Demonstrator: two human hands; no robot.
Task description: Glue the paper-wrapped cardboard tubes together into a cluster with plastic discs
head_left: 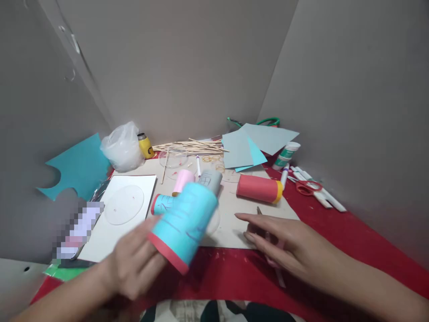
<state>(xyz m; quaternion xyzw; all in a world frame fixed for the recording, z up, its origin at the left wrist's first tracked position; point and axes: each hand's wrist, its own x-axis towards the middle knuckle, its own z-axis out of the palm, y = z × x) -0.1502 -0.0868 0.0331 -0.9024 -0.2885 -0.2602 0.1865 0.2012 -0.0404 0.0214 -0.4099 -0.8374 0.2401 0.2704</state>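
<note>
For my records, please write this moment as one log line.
left hand: holds red-banded blue cylinder | right hand: at pen-like item, grip unclear

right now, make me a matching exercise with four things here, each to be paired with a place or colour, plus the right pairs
Things
1. front blue tube
2. jar
3. red tube
4. red scissors

Places and colours
A. yellow band at one end
B. in the left hand
C. to the right of the red tube
D. beside the plastic bag

Right pairs: 1-B, 2-D, 3-A, 4-C
</note>
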